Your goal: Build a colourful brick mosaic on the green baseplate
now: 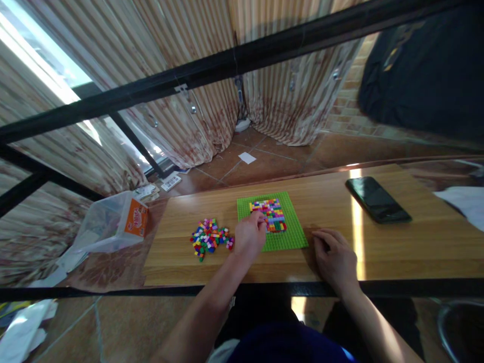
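Observation:
My left hand (251, 233) reaches over the left part of a green studded baseplate (295, 237). Its fingers are pinched together against a patch of small multicoloured building bricks (275, 214) set on the plate; whatever is between the fingertips is too small to make out. To the left of this hand, loose bricks (208, 237) in many colours lie in a heap on the wooden table (170, 267). My right hand (336, 257) rests on the table just right of the baseplate, its fingers curled in a loose fist with nothing visible in them.
A black phone (378, 200) lies on the table's right side. Beyond the table's left end, a clear plastic bin (109, 222) with an orange label stands on its own. A dark metal bar (212, 70) crosses above the far side. White paper (463, 201) is at the far right.

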Demonstrator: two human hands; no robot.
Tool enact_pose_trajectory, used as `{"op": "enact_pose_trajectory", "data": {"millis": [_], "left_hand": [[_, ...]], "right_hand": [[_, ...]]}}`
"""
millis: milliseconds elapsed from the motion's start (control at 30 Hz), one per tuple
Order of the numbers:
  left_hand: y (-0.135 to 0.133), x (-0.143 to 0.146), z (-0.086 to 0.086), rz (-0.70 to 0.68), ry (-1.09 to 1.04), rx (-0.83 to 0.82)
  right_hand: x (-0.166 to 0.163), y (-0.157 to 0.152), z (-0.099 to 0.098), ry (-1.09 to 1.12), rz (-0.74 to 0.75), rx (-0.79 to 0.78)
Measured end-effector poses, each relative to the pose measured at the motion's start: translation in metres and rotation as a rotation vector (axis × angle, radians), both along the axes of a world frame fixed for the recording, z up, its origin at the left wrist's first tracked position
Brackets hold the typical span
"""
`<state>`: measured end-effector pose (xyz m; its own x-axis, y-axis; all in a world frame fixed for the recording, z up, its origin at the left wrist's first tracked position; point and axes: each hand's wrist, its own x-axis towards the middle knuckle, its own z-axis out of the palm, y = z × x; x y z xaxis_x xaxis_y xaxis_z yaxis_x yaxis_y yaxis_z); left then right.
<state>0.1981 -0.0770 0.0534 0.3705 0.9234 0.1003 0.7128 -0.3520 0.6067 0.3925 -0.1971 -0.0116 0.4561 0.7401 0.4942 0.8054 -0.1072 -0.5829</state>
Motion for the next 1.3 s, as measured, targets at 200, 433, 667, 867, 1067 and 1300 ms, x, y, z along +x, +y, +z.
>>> {"op": "enact_pose_trajectory", "data": {"millis": [200, 433, 667, 867, 1067, 1300], "left_hand": [[-0.004, -0.002, -0.005, 0.03, -0.067, 0.053], [-0.013, -0.013, -0.017, -0.1, -0.058, 0.384], [-0.022, -0.013, -0.025, -0.159, 0.156, 0.488], [-0.021, -0.011, -0.025, -0.17, 0.242, 0.476], [-0.024, -0.008, -0.022, -0.17, 0.288, 0.433], [-0.034, -0.009, -0.014, -0.141, 0.223, 0.388]], "right_hand": [[0.0, 0.0, 0.0, -0.009, 0.001, 0.01], [-0.001, 0.0, 0.0, -0.005, 0.002, 0.0], [-0.001, 0.0, 0.0, -0.012, 0.003, 0.008], [-0.001, -0.001, 0.001, -0.033, 0.007, 0.016], [0.001, -0.001, -0.002, -0.041, 0.004, 0.009], [0.004, 0.0, -0.006, -0.051, 0.003, 0.013]]}}
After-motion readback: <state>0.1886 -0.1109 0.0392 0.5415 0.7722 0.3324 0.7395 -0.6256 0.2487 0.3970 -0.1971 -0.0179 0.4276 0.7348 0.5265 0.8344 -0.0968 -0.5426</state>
